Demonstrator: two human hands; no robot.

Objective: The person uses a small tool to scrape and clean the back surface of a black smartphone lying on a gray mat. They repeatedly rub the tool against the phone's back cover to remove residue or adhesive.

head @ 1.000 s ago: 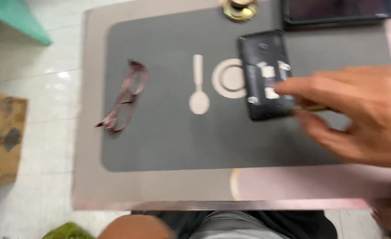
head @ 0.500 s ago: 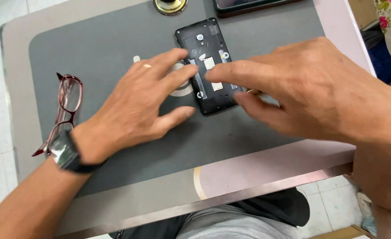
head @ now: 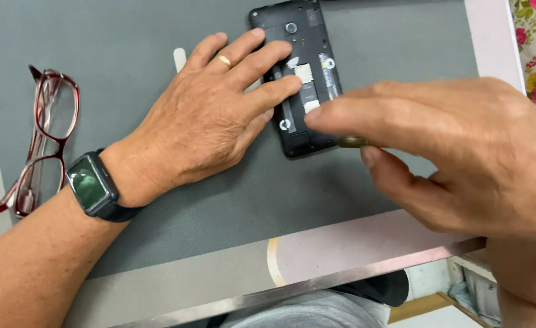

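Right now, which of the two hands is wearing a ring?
The left hand, lying flat against the opened black phone; a gold band shows on one finger. The right hand shows none.

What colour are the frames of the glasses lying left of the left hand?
Dark red, clearest in the head view: glasses.

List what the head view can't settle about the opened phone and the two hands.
- Phone: left edge under left hand fingers; top corner cut by frame edge.
- Slim brownish thing in right hand: mostly hidden by fingers, kind unclear.
- Phone's inner parts: too small to identify.
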